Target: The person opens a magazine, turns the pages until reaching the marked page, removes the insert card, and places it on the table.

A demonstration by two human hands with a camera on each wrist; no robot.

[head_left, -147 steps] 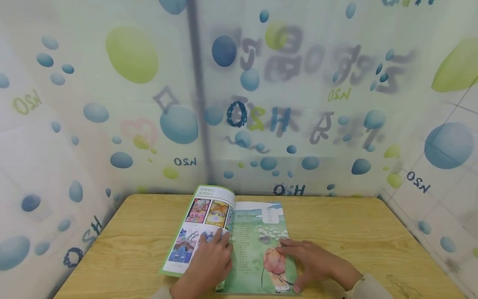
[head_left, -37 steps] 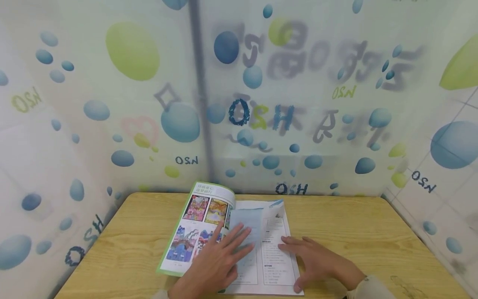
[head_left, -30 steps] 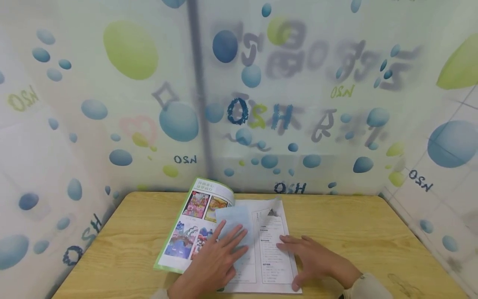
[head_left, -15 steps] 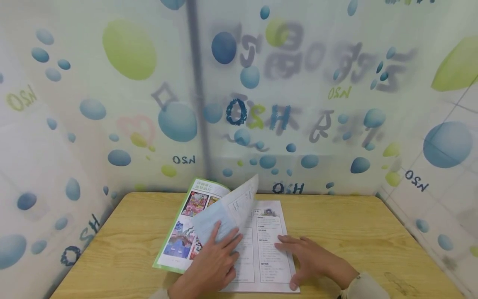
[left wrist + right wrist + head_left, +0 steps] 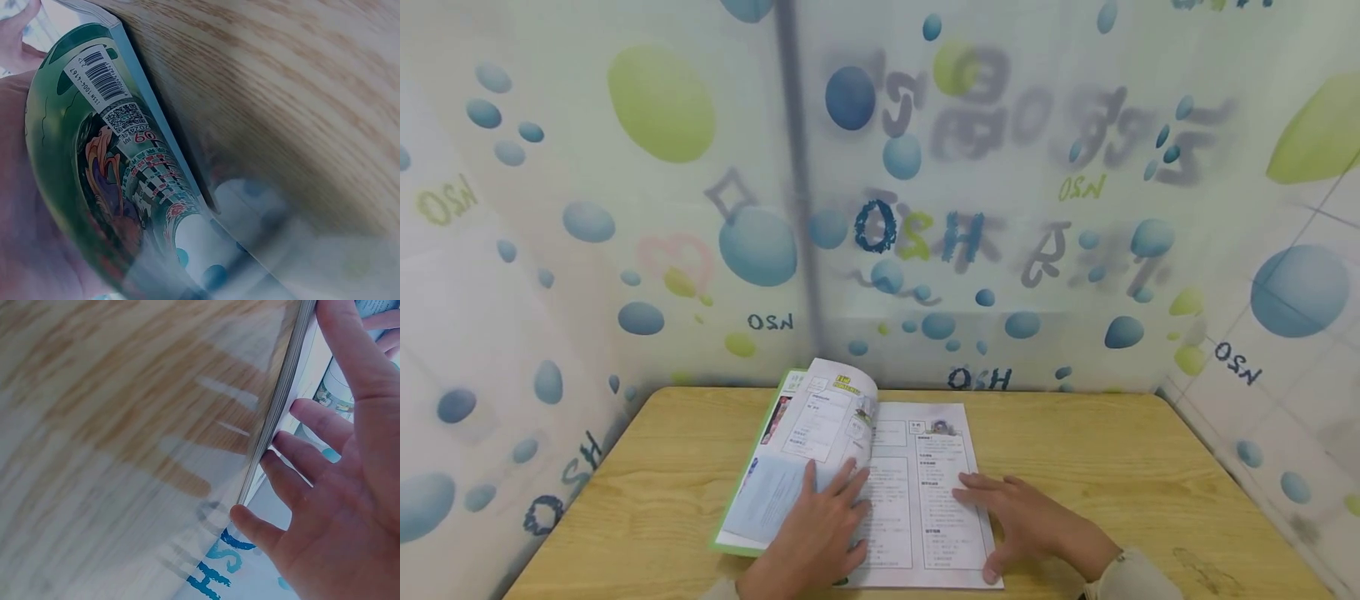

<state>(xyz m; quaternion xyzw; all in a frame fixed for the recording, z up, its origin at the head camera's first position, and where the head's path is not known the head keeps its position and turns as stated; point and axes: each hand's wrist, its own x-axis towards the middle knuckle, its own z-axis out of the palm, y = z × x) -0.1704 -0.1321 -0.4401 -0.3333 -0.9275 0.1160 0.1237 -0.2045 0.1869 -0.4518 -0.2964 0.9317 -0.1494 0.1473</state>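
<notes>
A magazine (image 5: 951,508) lies spread on the table, its right page white with boxed text. A turned page (image 5: 831,417), white above and pale blue below, curves over its left half. My left hand (image 5: 820,525) rests on that page near the spine, fingers spread. Along the right edge, my right hand (image 5: 1030,517) touches the page with fingertips, its thumb at the lower corner. The left wrist view shows the green back cover (image 5: 56,131) with a barcode, bulging up off the table. In the right wrist view, extended fingers (image 5: 319,425) lie along the stacked page edges (image 5: 281,387).
The wood-grain table (image 5: 1112,442) is glossy and reflects the surroundings. Right behind it and on both sides hangs a pale curtain (image 5: 880,350) printed with blue and green drops and lettering.
The green illustrated page on the right has turned over to the left; half a second ago it stood partly raised. My left hand has moved slightly left with it. The right hand stays in place.
</notes>
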